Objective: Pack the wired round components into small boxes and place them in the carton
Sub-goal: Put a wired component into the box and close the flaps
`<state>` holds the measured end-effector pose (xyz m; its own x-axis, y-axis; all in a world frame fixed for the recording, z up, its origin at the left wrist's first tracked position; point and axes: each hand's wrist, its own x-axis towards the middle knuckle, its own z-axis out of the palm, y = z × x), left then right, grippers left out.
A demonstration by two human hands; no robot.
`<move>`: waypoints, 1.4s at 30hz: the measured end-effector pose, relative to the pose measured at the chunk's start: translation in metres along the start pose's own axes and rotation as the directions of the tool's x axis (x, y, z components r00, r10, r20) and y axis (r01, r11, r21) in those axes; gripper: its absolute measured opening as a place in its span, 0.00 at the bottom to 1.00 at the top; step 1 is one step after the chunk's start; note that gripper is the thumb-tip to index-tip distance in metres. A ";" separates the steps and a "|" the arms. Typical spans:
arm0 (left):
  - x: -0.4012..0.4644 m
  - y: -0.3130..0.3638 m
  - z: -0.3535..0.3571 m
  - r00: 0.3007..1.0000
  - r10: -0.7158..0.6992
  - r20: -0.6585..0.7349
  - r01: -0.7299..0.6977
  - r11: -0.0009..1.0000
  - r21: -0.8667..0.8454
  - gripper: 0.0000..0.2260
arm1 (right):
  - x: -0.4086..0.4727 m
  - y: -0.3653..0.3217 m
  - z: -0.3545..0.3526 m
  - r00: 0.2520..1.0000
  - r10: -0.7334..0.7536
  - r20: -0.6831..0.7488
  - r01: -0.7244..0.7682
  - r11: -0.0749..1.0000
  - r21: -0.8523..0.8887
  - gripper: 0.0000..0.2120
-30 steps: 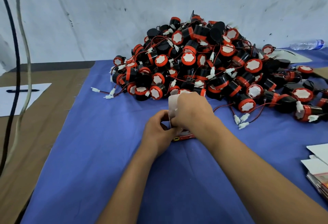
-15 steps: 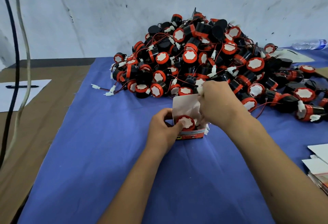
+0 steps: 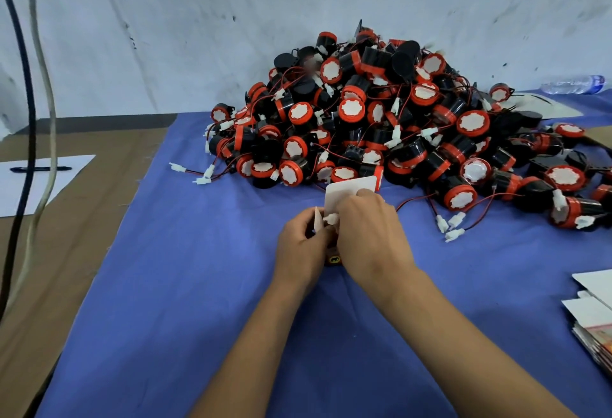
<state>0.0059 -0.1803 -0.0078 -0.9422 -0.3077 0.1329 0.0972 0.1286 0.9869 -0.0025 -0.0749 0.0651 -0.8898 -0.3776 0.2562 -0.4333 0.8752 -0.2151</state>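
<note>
Head view, what do we see at our hands?

— Both meet over a small box [image 3: 350, 189] on the blue cloth [image 3: 172, 285] covering the surface. Our left hand [image 3: 299, 245] curls round the box's left side, thumb against a white flap [image 3: 318, 219]. Our right hand [image 3: 371, 232] lies over the box with fingers bent, pinching a white plug [image 3: 331, 218] at the opening.

— And the component itself?

— Hidden under our right hand; we cannot tell how far it sits in the box. The tall lid flap stands up just beyond our knuckles.

— What lies further off?

— A big pile of components [image 3: 381, 119], black with red rims, just beyond the hands, wires and plugs trailing out. Flat boxes [image 3: 596, 318] lie well to the right of our right arm. Far left of our left hand, a pen [image 3: 39, 169] rests on paper [image 3: 29, 185], with two cables [image 3: 33, 119] hanging in front. A bottle [image 3: 573, 84] lies far right, beyond the pile.
</note>
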 end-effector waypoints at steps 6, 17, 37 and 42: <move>-0.001 0.000 0.007 0.999 0.017 -0.039 -0.012 0.994 0.109 0.06 | -0.009 0.000 0.007 1.000 0.029 -0.003 -0.029 1.000 -0.012 0.10; 0.000 0.000 0.004 0.998 0.058 0.021 -0.060 0.989 0.132 0.15 | -0.001 0.003 0.006 1.000 0.004 -0.007 -0.005 0.999 -0.045 0.10; -0.005 0.000 0.009 0.999 0.050 0.014 -0.051 0.994 0.098 0.08 | 0.002 0.030 0.013 0.987 0.125 -0.105 -0.121 0.992 0.039 0.11; -0.004 0.004 0.004 0.998 0.035 0.047 -0.037 0.998 0.056 0.09 | 0.006 0.031 0.013 0.980 0.157 -0.121 -0.161 0.986 -0.030 0.10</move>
<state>0.0086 -0.1745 -0.0046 -0.9524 -0.2581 0.1624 0.1141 0.1924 0.9747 -0.0230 -0.0534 0.0479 -0.9229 -0.1964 0.3311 -0.2795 0.9333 -0.2254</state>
